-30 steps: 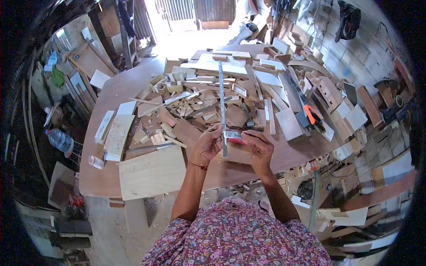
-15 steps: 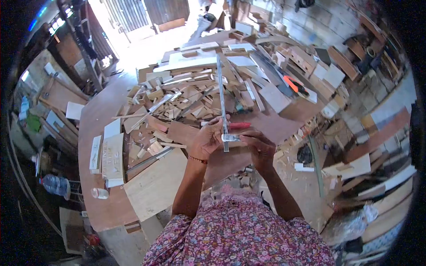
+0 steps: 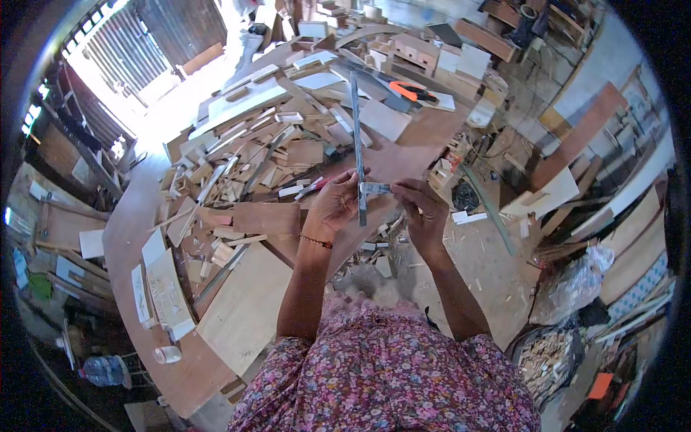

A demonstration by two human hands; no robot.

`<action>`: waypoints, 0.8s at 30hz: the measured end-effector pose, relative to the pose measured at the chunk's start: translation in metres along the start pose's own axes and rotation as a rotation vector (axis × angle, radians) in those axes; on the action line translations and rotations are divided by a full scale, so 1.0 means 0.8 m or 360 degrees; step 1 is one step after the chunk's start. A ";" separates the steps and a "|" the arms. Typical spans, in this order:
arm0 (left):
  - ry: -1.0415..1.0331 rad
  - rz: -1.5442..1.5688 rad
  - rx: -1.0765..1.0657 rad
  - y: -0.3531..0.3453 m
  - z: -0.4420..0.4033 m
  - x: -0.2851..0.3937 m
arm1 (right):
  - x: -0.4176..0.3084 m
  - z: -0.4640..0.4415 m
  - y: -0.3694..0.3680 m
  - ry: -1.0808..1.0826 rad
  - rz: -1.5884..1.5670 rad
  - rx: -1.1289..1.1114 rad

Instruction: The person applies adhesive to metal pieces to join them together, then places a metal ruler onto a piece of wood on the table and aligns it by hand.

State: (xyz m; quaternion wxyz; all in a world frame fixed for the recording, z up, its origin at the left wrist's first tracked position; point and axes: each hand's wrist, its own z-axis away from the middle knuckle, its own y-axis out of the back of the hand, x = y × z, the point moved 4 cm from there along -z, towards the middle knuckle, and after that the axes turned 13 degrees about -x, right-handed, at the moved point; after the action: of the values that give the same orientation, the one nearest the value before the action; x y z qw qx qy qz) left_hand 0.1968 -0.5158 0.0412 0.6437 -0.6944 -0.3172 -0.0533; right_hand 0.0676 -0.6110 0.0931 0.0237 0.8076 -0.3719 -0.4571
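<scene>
A long, thin grey metal bar (image 3: 356, 129) stands nearly upright in my view, with a short pale crosspiece (image 3: 376, 188) near its lower end. My left hand (image 3: 333, 204) is closed on the bar from the left, its fingertips beside the crosspiece. From the right, my right hand (image 3: 423, 213) pinches the crosspiece's free end between thumb and fingers. A slim red item (image 3: 314, 186) lies on the table just behind my left hand; its kind is not clear. Both hands are above the table's near edge.
Wood offcuts (image 3: 248, 155) are heaped across the brown table (image 3: 137, 237). An orange and black tool (image 3: 412, 91) lies at the far right. A plywood sheet (image 3: 248, 302) and a small jar (image 3: 168, 354) are near left. Boards and a plastic bag (image 3: 576, 284) stand right.
My view has turned to the right, so the table appears shifted left. My hands have risen in the picture with the bar. The right hand has moved toward the crosspiece's outer end.
</scene>
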 end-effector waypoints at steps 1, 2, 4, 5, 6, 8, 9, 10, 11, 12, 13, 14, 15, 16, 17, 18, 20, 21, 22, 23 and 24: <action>0.0026 0.0001 -0.0015 -0.009 -0.005 -0.009 | 0.000 0.006 0.007 -0.0009 0.0015 0.0024; 0.0031 0.0014 -0.0043 -0.019 -0.012 -0.019 | 0.000 0.013 0.013 0.0044 0.0061 0.0017; 0.0060 0.0067 -0.0028 -0.044 -0.022 -0.038 | -0.005 0.026 0.037 0.0123 0.0206 -0.0063; 0.0094 0.0078 -0.0046 -0.041 -0.031 -0.051 | -0.002 0.032 0.051 0.0105 0.0232 -0.0039; 0.0125 -0.0008 -0.0048 -0.040 -0.044 -0.060 | 0.004 0.036 0.068 0.0029 0.0250 -0.0006; 0.0190 -0.0090 -0.0046 -0.041 -0.060 -0.086 | 0.020 0.045 0.103 -0.0149 0.0168 0.0089; 0.0217 -0.0085 -0.0057 -0.053 -0.068 -0.098 | 0.024 0.048 0.119 -0.0165 0.0182 0.0110; 0.0256 -0.0060 -0.0088 -0.065 -0.077 -0.111 | 0.025 0.053 0.133 -0.0072 0.0151 0.0079; 0.0292 -0.0036 -0.0119 -0.074 -0.087 -0.124 | 0.024 0.058 0.146 0.0023 0.0120 0.0046; 0.0295 0.0001 -0.0308 -0.083 -0.097 -0.137 | 0.025 0.066 0.158 0.0012 -0.0022 0.0033; 0.0316 0.0006 -0.0317 -0.083 -0.105 -0.153 | 0.024 0.073 0.175 0.0001 -0.0010 0.0050; 0.0289 -0.0017 -0.0272 -0.080 -0.114 -0.168 | 0.024 0.078 0.193 -0.0002 0.0053 0.0068; 0.0257 -0.0038 -0.0228 -0.089 -0.123 -0.182 | 0.025 0.083 0.211 -0.0002 0.0119 0.0081; 0.0291 -0.0113 -0.0225 -0.098 -0.130 -0.197 | 0.035 0.089 0.226 -0.0077 -0.0045 0.0081; 0.0297 -0.0104 -0.0232 -0.107 -0.137 -0.212 | 0.036 0.095 0.242 -0.0083 -0.0033 0.0083; 0.0328 -0.0124 -0.0235 -0.117 -0.142 -0.225 | 0.034 0.100 0.257 -0.0100 0.0081 0.0123; 0.0358 -0.0146 -0.0230 -0.134 -0.147 -0.250 | 0.034 0.115 0.281 -0.0119 0.0188 0.0159; 0.0339 -0.0192 -0.0185 -0.145 -0.149 -0.261 | 0.034 0.124 0.290 -0.0085 0.0183 0.0107; 0.0323 -0.0237 -0.0140 -0.152 -0.152 -0.273 | 0.034 0.132 0.300 -0.0052 0.0177 0.0058; 0.0330 -0.0238 -0.0140 -0.149 -0.157 -0.286 | 0.039 0.139 0.311 -0.0057 0.0177 0.0063; 0.0315 -0.0147 -0.0217 -0.150 -0.162 -0.299 | 0.045 0.148 0.320 -0.0082 0.0159 0.0069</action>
State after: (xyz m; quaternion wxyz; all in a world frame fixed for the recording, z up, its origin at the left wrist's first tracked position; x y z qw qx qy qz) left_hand -0.0105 -0.7288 0.0502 0.6200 -0.7125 -0.2795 -0.1728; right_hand -0.1592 -0.7821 0.0952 0.0194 0.7763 -0.4221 -0.4678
